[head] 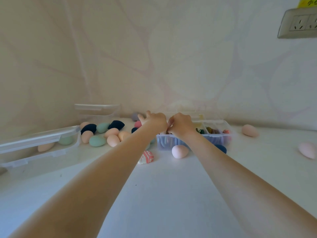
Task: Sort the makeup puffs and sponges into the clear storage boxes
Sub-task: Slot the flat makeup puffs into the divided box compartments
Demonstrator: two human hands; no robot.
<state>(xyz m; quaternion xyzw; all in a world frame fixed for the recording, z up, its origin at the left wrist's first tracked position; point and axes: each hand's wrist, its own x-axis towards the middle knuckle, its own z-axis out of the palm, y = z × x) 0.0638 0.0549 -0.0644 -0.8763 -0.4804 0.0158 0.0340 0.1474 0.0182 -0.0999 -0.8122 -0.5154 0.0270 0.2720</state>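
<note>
Both arms reach forward over a white table. My left hand (155, 120) and my right hand (180, 124) meet above the left end of a clear divided box (214, 134) holding small items. Their fingers are curled together; what they pinch is hidden. A heap of peach, teal and navy sponges (103, 133) lies left of the hands. A pale pink sponge (179, 151) and a red-and-white patterned sponge (146, 157) lie in front of the box.
A clear box (34, 141) at the left holds a peach and a teal sponge. Another clear box (97, 111) stands by the wall. Loose sponges lie at the right (250, 130) (307, 149). A wall socket (298, 23) sits top right.
</note>
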